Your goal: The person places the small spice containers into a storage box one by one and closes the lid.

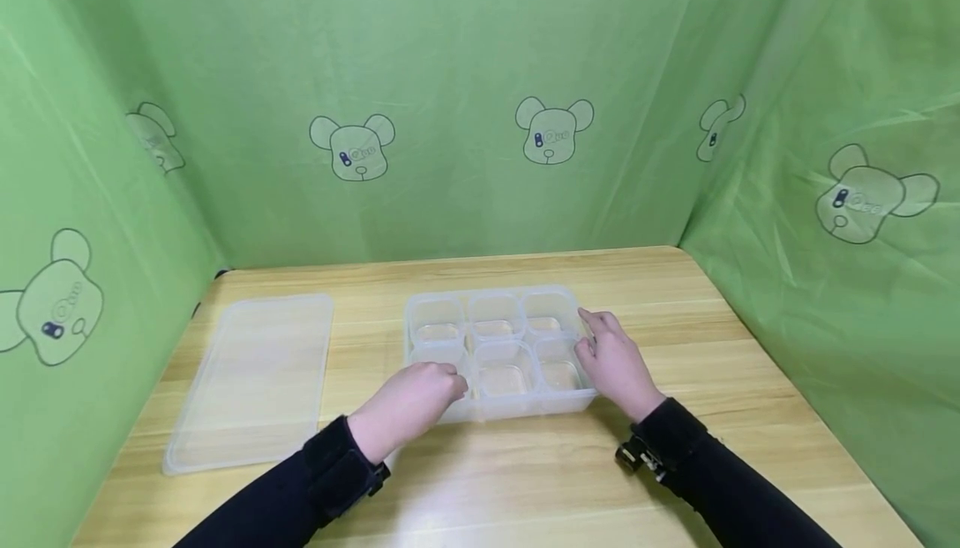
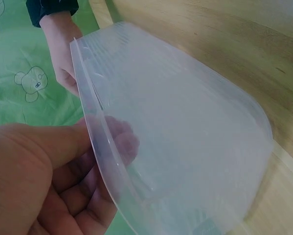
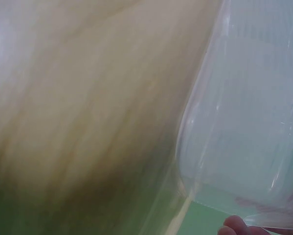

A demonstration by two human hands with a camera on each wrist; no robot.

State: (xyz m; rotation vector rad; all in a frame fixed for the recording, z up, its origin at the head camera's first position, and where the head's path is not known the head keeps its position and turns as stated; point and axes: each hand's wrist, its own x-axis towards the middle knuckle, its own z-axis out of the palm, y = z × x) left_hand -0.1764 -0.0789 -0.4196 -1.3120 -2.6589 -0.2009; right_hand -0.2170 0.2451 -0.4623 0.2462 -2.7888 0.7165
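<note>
On the table lies a translucent plastic storage box (image 1: 517,405) with several square bins inside, such as the front middle bin (image 1: 504,369). My left hand (image 1: 416,402) is at the box's front left corner. In the left wrist view its thumb (image 2: 63,144) is on the near side of the clear wall (image 2: 104,161), while curled fingertips show through the plastic. At the box's right side, my right hand (image 1: 618,364) holds the edge, index finger and thumb spread along it. The right wrist view catches only its fingertips (image 3: 236,225) below the clear wall (image 3: 234,122).
A flat translucent lid (image 1: 255,381) lies left of the box on the wooden table (image 1: 525,481). Green cloth (image 1: 465,206) printed with bear heads encloses the back and both sides.
</note>
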